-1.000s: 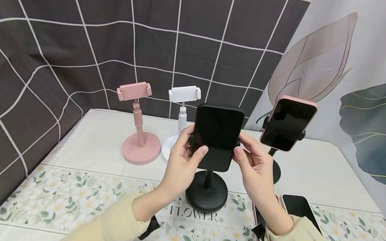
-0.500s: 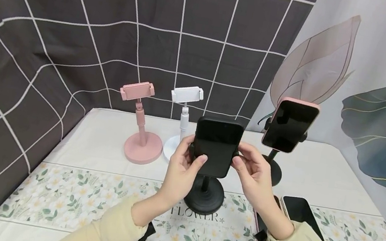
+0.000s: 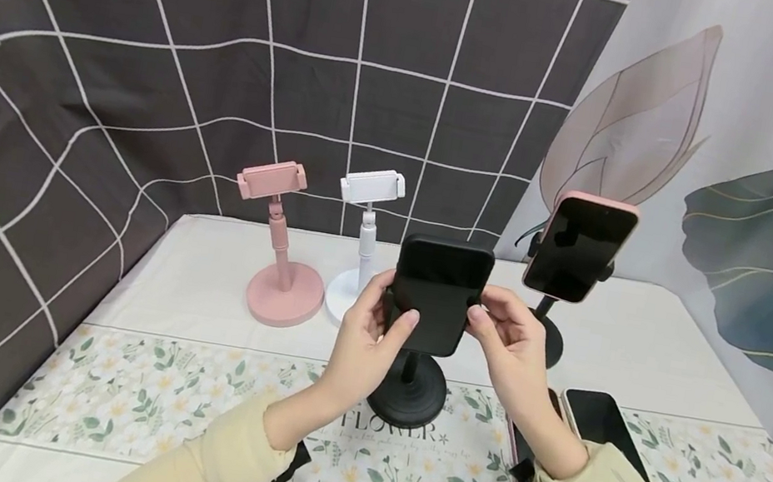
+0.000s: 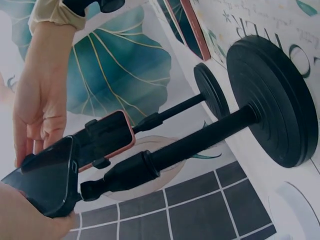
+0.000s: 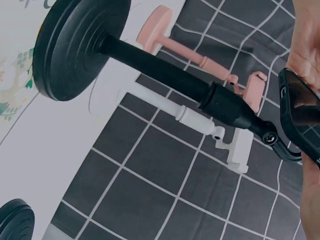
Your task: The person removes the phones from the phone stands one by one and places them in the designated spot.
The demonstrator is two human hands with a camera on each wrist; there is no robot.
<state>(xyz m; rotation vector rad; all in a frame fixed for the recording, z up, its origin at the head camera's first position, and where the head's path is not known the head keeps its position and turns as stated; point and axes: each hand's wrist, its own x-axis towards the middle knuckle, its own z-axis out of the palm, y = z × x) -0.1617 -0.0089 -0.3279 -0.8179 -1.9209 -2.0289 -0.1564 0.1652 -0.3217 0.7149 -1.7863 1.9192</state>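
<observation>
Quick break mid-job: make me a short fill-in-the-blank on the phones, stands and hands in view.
1. In the head view, the white round-based phone stand stands to the ____ of the pink round-based phone stand.
2. The thumb over the front of the black-cased rectangular phone belongs to the person's ____ hand.
3. That phone is at the top of a round-based stand coloured ____.
4. The rear raised rectangular phone has an edge coloured ____.

Missing words: right; left; black; pink.
</observation>
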